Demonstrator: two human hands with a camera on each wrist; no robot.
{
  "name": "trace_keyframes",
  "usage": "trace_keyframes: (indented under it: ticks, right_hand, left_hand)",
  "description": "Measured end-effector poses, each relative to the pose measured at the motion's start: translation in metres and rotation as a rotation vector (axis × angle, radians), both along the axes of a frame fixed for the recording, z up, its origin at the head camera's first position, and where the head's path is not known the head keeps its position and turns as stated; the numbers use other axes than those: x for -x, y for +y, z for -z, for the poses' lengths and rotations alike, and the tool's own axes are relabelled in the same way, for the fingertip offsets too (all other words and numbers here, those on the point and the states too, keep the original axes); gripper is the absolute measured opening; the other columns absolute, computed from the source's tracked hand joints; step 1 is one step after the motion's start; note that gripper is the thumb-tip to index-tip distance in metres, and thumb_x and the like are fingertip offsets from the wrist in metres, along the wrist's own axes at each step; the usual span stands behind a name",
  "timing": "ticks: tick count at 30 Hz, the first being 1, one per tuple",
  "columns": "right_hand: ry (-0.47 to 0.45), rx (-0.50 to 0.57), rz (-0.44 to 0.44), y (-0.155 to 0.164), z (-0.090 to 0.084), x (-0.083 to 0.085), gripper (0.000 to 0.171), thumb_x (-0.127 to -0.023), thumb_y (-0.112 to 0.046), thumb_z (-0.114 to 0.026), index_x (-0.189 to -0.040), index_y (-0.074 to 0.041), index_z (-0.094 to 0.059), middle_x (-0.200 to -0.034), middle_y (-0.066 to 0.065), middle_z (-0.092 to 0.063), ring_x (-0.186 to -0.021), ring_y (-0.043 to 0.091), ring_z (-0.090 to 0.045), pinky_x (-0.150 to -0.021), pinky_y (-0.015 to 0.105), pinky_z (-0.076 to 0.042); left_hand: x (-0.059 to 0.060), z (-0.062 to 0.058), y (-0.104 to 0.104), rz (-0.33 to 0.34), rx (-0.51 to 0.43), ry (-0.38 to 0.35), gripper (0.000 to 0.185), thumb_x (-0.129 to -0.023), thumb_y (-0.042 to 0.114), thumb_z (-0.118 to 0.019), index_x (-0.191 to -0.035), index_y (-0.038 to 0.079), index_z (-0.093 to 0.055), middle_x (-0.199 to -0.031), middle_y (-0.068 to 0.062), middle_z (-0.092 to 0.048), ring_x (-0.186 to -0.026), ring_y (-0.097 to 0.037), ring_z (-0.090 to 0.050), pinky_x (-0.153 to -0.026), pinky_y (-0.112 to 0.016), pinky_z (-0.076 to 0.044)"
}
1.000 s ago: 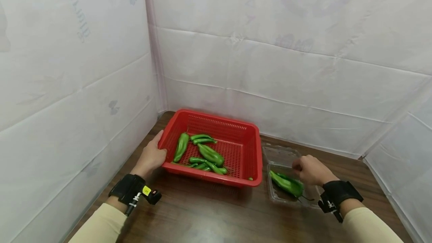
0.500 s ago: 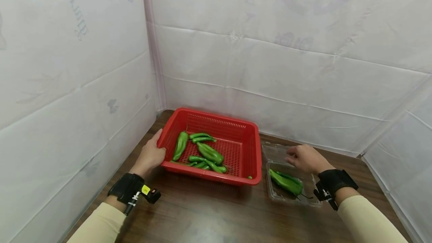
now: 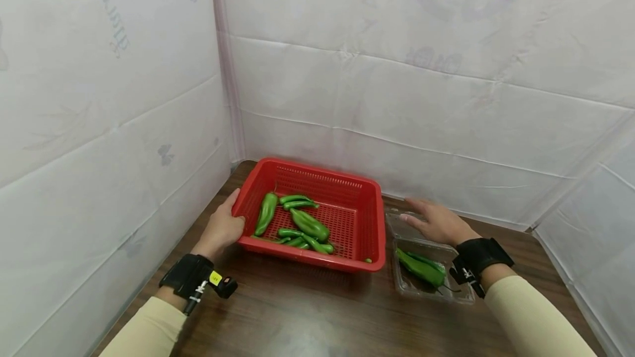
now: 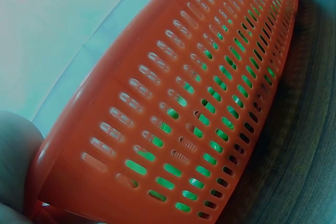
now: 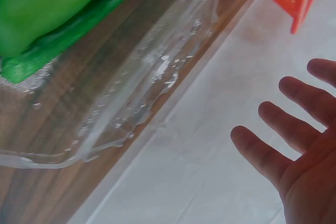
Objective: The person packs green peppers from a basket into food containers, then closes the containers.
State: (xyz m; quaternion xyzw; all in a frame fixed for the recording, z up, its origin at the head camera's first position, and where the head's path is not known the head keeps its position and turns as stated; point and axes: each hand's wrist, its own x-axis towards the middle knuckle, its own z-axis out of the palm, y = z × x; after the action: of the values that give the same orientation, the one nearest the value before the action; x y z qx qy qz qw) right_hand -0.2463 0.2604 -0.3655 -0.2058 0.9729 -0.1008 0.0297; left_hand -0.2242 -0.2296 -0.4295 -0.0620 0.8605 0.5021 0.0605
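My left hand (image 3: 225, 227) grips the left rim of a red perforated plastic basket (image 3: 369, 219); the left wrist view shows the basket's slotted side (image 4: 173, 98) with green showing through. Several green peppers lie inside, among them two thick ones, one at the left (image 3: 266, 214) and one in the middle (image 3: 310, 225), and thinner chilies (image 3: 300, 203). To the right, a clear plastic clamshell box (image 3: 407, 291) with its lid folded back holds a thick green pepper (image 3: 421, 270) and a slim chili (image 5: 79, 38). My right hand (image 3: 439, 223), fingers spread and holding nothing, hovers over the box's lid.
Everything stands on a dark wood-grain table (image 3: 297, 313). White sheeting (image 3: 397, 98) walls the table at the back, the left and the right. The basket's back edge sits close to the back sheet.
My right hand has risen from the peppers in the clear box and moved back and left over its lid, its fingers spreading. The left hand and basket have stayed put.
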Motion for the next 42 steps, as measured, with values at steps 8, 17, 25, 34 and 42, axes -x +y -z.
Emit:
trace_keyframes:
  ticks: [8,17,25,34,42]
  right_hand:
    - [0.019,-0.003,-0.036,-0.026,-0.009,0.014,0.069,-0.104,-0.049,-0.057,-0.157,-0.007,-0.045,-0.153,0.021,-0.055,-0.139,0.044,-0.054,-0.109,0.064,-0.046]
    - [0.026,-0.025,-0.115,-0.069,-0.015,0.025,0.072,-0.102,-0.050,-0.060,-0.158,-0.008,-0.045,-0.151,0.020,-0.058,-0.129,0.039,-0.064,-0.105,0.060,-0.051]
    - [-0.019,-0.094,-0.153,-0.111,-0.012,0.033,0.071,-0.100,-0.048,-0.064,-0.157,-0.009,-0.046,-0.155,0.018,-0.055,-0.139,0.039,-0.056,-0.112,0.059,-0.046]
    - [-0.045,-0.131,-0.270,-0.151,-0.002,0.037,0.065,-0.100,-0.046,-0.065,-0.152,-0.009,-0.053,-0.154,0.017,-0.056,-0.145,0.036,-0.050,-0.118,0.054,-0.042]
    - [-0.050,-0.201,-0.341,-0.177,0.003,0.041,0.057,-0.098,-0.040,-0.071,-0.146,-0.011,-0.061,-0.148,0.014,-0.062,-0.137,0.032,-0.059,-0.114,0.050,-0.048]
  left_hand:
    - [0.000,-0.002,0.000,0.001,-0.016,-0.003,0.078,-0.101,0.005,-0.042,-0.169,0.015,-0.005,-0.161,-0.028,-0.038,-0.140,-0.046,-0.047,-0.112,-0.065,-0.044]
    - [0.000,-0.001,0.000,-0.005,-0.030,-0.003,0.078,-0.101,0.005,-0.041,-0.169,0.016,-0.006,-0.161,-0.027,-0.039,-0.139,-0.045,-0.048,-0.112,-0.064,-0.045]
    - [0.001,-0.001,0.001,-0.010,-0.037,-0.010,0.079,-0.101,0.003,-0.041,-0.170,0.017,-0.006,-0.162,-0.025,-0.038,-0.140,-0.046,-0.048,-0.111,-0.065,-0.045]
    - [0.002,0.001,0.002,-0.027,-0.032,-0.020,0.079,-0.101,0.004,-0.042,-0.170,0.020,-0.006,-0.164,-0.024,-0.037,-0.141,-0.046,-0.047,-0.111,-0.065,-0.044]
    - [0.004,0.001,0.002,-0.035,-0.005,-0.014,0.077,-0.102,0.006,-0.043,-0.170,0.019,-0.009,-0.161,-0.025,-0.040,-0.138,-0.044,-0.050,-0.110,-0.064,-0.047]
